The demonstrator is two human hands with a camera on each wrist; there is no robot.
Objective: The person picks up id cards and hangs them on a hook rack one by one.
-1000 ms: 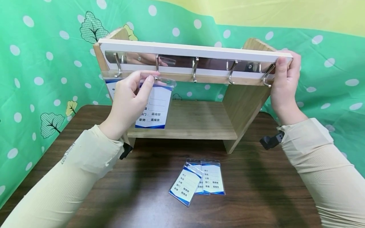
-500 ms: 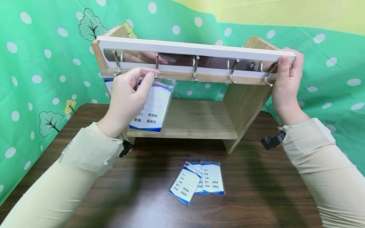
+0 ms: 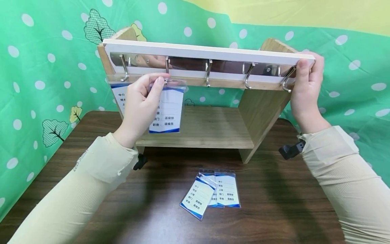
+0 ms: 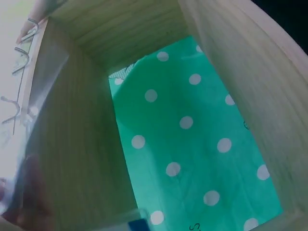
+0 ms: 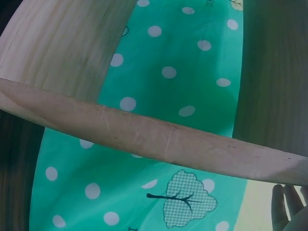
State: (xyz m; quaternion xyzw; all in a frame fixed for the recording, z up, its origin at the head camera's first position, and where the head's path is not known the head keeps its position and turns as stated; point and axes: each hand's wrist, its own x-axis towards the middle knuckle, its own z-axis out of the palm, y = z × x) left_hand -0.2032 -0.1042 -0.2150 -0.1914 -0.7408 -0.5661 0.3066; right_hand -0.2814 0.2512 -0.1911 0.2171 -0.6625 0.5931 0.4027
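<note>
My left hand [image 3: 141, 101] pinches the clear top edge of a badge holder [image 3: 167, 108] between thumb and forefinger. This badge hangs nearly straight, its top right at the tip of the second hook [image 3: 167, 64] from the left. Another badge holder [image 3: 118, 95] hangs below the leftmost hook [image 3: 124, 67], partly hidden behind my left hand. My right hand [image 3: 306, 91] grips the right end of the white hook board [image 3: 210, 50], thumb on its front. In the right wrist view a few fingers [image 5: 286, 207] show at the wood's edge.
The hook board runs along the top front of a wooden shelf [image 3: 207, 125] on a dark wooden table [image 3: 274, 210]. In front of it lie several overlapping badge holders [image 3: 198, 196]. A green dotted cloth [image 3: 195, 20] stands behind.
The held badge first swings its lower end left, then comes back upright and slightly higher. My left forearm shifts a little right. The right hand keeps its hold on the board.
</note>
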